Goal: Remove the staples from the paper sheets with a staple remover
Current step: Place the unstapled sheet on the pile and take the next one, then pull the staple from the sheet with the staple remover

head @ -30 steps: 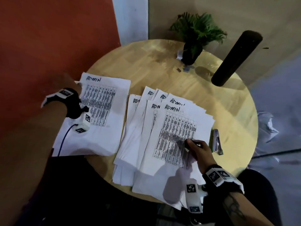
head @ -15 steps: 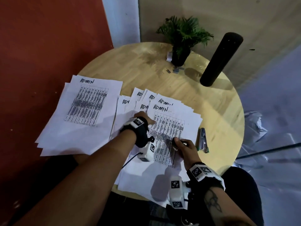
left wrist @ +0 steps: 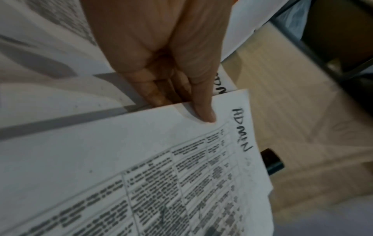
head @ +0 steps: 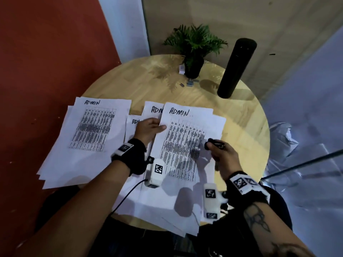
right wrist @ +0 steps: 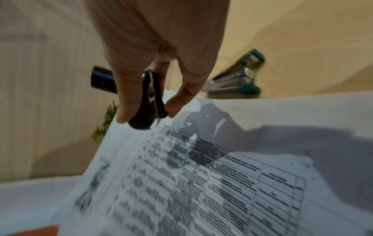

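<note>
A printed paper set headed "ADMIN" (head: 187, 138) is raised at a tilt above the middle pile on the round wooden table (head: 243, 127). My left hand (head: 157, 126) pinches its left edge near the top. In the left wrist view the thumb (left wrist: 203, 111) lies on top of the sheet (left wrist: 141, 159) and the fingers go under it. My right hand (head: 211, 145) hovers over the sheet's right side and grips a black staple remover (head: 213, 144). In the right wrist view the remover (right wrist: 150, 102) is squeezed between thumb and fingers just above the page (right wrist: 222, 175).
Another "ADMIN" pile (head: 89, 138) lies at the left, overhanging the table edge. More sheets (head: 152, 109) lie under the raised set. A potted plant (head: 193, 45) and a tall black cylinder (head: 235, 67) stand at the back. A green-tipped stapler (right wrist: 238, 79) lies right of the papers.
My left hand left the left pile, crossed to the middle pile and took the top set by its left edge, lifting it. My right hand rose off the page with the remover.
</note>
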Motion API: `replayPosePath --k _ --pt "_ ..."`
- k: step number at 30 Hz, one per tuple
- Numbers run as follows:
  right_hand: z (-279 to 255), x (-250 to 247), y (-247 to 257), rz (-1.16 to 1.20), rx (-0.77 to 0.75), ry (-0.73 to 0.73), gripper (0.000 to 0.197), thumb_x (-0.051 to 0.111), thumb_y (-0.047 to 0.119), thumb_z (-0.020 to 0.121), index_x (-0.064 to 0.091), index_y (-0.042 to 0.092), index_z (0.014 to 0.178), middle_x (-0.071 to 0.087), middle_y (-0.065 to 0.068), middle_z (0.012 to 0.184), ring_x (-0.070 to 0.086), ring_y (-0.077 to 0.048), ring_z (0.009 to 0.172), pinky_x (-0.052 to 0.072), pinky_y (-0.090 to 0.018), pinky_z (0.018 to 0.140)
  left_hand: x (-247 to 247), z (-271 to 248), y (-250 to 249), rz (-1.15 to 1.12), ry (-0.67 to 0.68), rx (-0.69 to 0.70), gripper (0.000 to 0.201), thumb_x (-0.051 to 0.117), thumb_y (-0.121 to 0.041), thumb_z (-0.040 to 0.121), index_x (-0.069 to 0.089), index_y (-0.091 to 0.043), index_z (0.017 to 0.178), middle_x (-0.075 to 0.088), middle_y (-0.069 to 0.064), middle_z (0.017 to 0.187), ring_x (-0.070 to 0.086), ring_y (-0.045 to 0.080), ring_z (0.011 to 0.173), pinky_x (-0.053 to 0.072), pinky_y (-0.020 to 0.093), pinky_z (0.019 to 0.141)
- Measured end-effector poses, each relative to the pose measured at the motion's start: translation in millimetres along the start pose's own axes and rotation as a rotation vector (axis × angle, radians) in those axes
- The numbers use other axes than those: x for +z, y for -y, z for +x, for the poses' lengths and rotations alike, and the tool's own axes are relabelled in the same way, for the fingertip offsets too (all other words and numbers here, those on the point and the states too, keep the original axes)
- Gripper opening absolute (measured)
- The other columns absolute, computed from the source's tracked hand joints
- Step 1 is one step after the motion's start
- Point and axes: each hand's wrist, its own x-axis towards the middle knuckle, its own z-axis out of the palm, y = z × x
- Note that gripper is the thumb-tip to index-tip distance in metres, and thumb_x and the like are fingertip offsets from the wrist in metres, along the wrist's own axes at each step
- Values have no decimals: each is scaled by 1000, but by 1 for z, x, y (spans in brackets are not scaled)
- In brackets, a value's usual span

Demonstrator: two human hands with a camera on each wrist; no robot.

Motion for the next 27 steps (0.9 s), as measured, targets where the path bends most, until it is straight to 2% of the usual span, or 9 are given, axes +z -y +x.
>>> replayPosePath --k 2,5,7,10,14,18,21,25,27 --pt "2 1 23 72 -32 89 20 71 1 74 64 7 92 69 0 66 53 -2 49 39 -11 43 -7 -10 -15 -69 35 58 19 64 10 80 61 -9 77 70 -9 61 65 0 59 54 18 67" --pt "2 6 50 140 -33 257 58 94 27 33 69 14 84 72 2 72 64 -5 60 47 -12 51 -18 -23 -41 -134 81 125 19 62 10 81 61 -9 78 72 -5 65 66 4 61 54 20 69" --pt "1 9 65 107 -70 330 65 95 38 18 74 18 77 73 2 78 66 -5 64 47 -12 52 -26 -31 -57 -147 96 166 21 60 11 81 60 -9 78 72 -5 67 66 4 62 54 19 69" --pt "-6 12 88 33 -126 410 69 95 41 18 73 20 81 73 3 83 66 -5 68 48 -12 53 -40 -42 -77 -87 126 225 23 60 10 81 58 -12 77 72 -8 66 64 1 61 50 15 61" --pt "-16 19 114 -102 -197 481 85 94 43 18 67 16 94 72 3 86 66 -8 70 46 -12 56 -52 -54 -92 -45 138 265 18 66 2 78 63 -16 77 72 -7 70 60 8 67 41 25 67" --pt "-31 26 134 -173 -245 557 71 93 45 21 74 25 86 72 3 90 66 -8 74 47 -15 61 -53 -70 -104 -101 155 303 24 65 2 76 71 -20 67 73 -6 70 66 4 65 51 22 68" --pt "-43 28 146 -159 -308 581 68 94 44 24 74 24 86 73 1 93 66 -10 77 49 -17 65 -54 -82 -115 -107 125 379 22 63 11 78 65 -11 75 72 -8 69 66 2 66 53 15 67" --pt "-61 27 171 -138 -389 652 64 94 39 28 75 22 87 74 -1 93 68 -11 71 52 -16 63 -63 -91 -124 -17 -181 543 26 82 -11 65 66 -23 81 66 -4 93 55 6 85 44 21 79" --pt "-69 26 184 -130 -417 689 65 95 37 27 75 20 87 74 -2 92 69 -12 70 53 -16 61 -67 -92 -131 -65 -269 551 61 90 -31 50 57 -33 101 54 1 120 48 9 104 42 22 86"
